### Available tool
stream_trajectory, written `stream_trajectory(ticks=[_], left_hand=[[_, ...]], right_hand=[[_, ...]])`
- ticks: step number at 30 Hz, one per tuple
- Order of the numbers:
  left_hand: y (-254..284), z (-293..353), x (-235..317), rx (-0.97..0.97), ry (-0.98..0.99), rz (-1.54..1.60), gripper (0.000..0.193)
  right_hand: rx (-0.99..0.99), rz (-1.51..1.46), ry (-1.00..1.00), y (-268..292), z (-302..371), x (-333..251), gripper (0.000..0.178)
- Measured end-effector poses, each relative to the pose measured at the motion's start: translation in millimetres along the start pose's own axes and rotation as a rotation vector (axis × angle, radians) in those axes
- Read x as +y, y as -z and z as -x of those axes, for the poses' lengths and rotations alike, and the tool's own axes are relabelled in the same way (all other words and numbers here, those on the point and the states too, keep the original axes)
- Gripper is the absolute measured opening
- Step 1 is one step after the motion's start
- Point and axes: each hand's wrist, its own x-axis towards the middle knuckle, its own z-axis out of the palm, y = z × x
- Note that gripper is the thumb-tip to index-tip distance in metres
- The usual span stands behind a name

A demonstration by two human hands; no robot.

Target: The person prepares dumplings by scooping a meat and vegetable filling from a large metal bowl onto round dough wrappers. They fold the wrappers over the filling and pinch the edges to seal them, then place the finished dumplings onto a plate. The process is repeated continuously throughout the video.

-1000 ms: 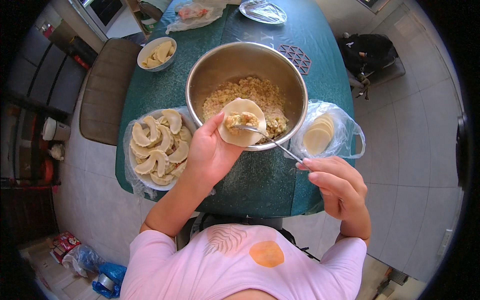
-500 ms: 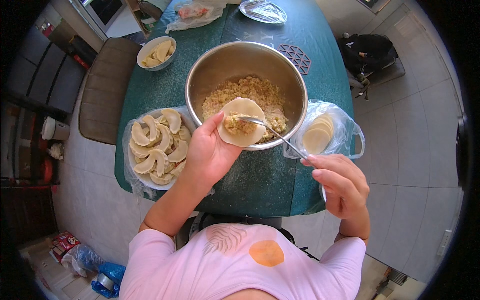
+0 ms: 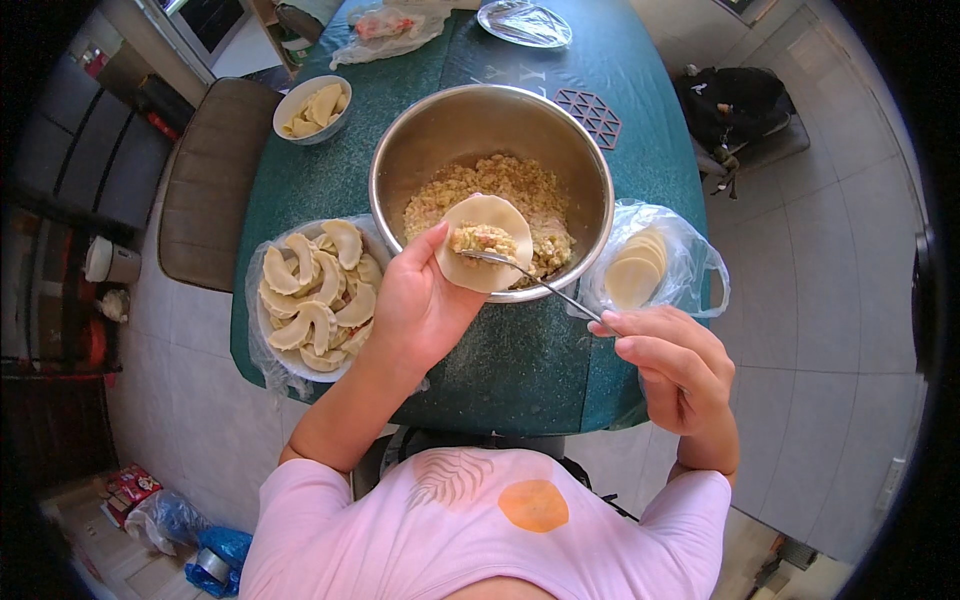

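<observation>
A green table [image 3: 500,370] fills the upper centre, a brown chair [image 3: 215,190] the upper left, tiled floor [image 3: 815,270] the right. Left hand [image 3: 428,312] grips a dough wrapper [image 3: 503,214], right hand [image 3: 682,362] a spoon [image 3: 549,287].

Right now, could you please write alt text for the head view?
The left hand holds a round, pale dough wrapper bearing yellowish filling; the right hand holds a slim metal spoon to it. Behind is a round steel bowl of filling.
</observation>
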Motion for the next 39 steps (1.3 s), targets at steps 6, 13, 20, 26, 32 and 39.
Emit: stream_trajectory(ticks=[6, 13, 20, 26, 32, 39], left_hand=[[2.3, 4.8, 12.9, 0.108, -0.129, 0.005, 0.044], [8.4, 16.4, 42.3, -0.007, -0.205, 0.003, 0.057], [17.0, 20.2, 50.8, -0.048, -0.213, -0.021, 0.059], [18.4, 21.3, 49.5, -0.047, -0.198, -0.015, 0.059], [15.0, 21.5, 48.9, -0.037, -0.196, -0.016, 0.059], [16.5, 22.4, 50.6, -0.026, -0.172, -0.031, 0.061]], right_hand=[[0.13, 0.119, -0.142, 5.8, -4.2, 15.2, 0.019], [-0.124, 0.356, -0.076, -31.2, -12.7, 81.7, 0.021], [-0.162, 0.262, 0.037, -39.3, -16.9, 64.1, 0.026], [-0.099, 0.136, -0.022, -33.6, -19.6, 49.0, 0.016], [0.045, -0.051, -0.342, -36.8, -23.1, 62.9, 0.011], [0.312, -0.386, -0.699, -22.3, -25.7, 97.9, 0.023]])
